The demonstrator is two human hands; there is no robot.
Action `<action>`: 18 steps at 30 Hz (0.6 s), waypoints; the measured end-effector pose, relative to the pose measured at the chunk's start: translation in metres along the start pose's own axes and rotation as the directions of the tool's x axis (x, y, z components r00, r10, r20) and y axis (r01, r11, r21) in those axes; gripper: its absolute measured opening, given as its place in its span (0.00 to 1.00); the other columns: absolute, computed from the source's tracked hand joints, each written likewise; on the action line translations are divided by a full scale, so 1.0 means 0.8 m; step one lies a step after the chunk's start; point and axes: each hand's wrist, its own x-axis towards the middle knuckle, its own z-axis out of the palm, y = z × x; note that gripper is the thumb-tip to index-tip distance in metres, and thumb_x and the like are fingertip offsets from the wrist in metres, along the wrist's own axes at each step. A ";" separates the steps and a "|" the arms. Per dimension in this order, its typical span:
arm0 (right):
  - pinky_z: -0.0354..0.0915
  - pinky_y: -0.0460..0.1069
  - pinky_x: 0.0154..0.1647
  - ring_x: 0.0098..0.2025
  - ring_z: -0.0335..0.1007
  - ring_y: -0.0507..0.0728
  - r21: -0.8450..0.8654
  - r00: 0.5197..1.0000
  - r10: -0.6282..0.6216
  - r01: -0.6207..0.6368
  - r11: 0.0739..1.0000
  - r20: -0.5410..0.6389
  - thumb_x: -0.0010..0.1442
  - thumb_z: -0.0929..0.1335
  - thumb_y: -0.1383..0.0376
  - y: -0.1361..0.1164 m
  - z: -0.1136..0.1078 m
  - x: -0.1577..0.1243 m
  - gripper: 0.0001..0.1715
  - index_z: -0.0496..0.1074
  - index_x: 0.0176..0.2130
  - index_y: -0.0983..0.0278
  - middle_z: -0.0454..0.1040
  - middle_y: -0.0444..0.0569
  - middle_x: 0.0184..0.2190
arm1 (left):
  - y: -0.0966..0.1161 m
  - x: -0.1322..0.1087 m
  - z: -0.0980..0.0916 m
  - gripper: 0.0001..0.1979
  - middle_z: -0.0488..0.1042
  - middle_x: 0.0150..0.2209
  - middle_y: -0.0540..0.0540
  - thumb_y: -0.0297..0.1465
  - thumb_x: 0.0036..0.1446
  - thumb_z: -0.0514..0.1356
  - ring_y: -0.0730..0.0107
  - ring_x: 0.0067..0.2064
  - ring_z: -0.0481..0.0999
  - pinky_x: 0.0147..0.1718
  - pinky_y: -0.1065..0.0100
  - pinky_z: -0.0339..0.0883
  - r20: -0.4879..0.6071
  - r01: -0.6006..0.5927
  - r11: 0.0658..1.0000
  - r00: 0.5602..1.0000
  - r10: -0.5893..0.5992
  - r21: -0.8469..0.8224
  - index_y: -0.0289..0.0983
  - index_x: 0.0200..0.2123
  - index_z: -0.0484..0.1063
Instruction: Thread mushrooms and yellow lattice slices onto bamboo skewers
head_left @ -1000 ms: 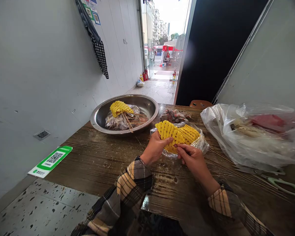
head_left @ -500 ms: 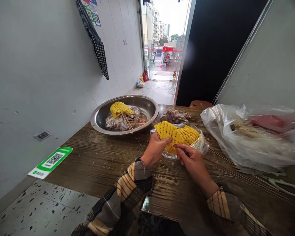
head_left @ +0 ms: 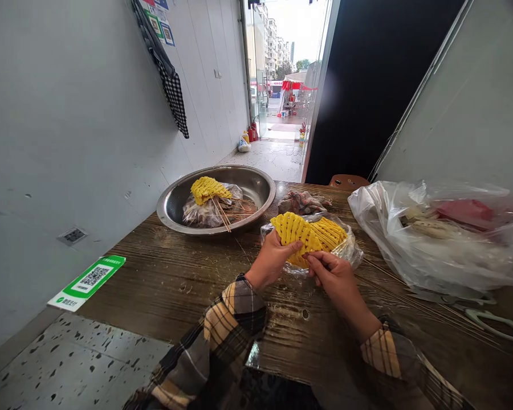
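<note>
My left hand (head_left: pixel 270 259) grips a yellow lattice-cut food piece (head_left: pixel 297 232), thumb across its front. At the piece's lower right edge, my right hand (head_left: pixel 336 279) is closed in a pinch on a thin wooden skewer, mostly hidden by the fingers; only a brown tip shows. Just behind both hands, more yellow lattice pieces (head_left: pixel 330 233) lie in an opened clear plastic bag (head_left: pixel 351 250). To the left, a steel basin (head_left: pixel 256 219) holds a skewered yellow piece (head_left: pixel 209 189) on top of a plastic-wrapped bundle (head_left: pixel 200 213), with several skewers (head_left: pixel 223 215) sticking out.
Loose skewers (head_left: pixel 410 290) lie right of my right hand, near green-handled scissors (head_left: pixel 496 324). A large clear bag (head_left: pixel 380 228) with pale contents fills the table's right side. A crumpled cloth (head_left: pixel 303 202) lies at the back. A green QR-code card (head_left: pixel 88 282) sits at the left edge.
The yellow piece in my left hand has tilted and shifted slightly down and right. Both hands keep nearly the same place and hold.
</note>
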 end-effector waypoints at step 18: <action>0.58 0.44 0.20 0.17 0.61 0.47 -0.072 0.999 -0.016 0.018 0.997 0.032 0.59 0.68 0.52 -0.004 0.001 -0.003 0.19 0.74 0.31 0.66 0.70 0.42 0.21 | 0.011 0.000 0.005 0.18 0.78 0.37 0.44 0.31 0.42 0.72 0.67 0.38 0.76 0.42 0.65 0.69 -0.105 -0.008 0.990 0.994 -0.007 -0.141 0.32 0.38 0.75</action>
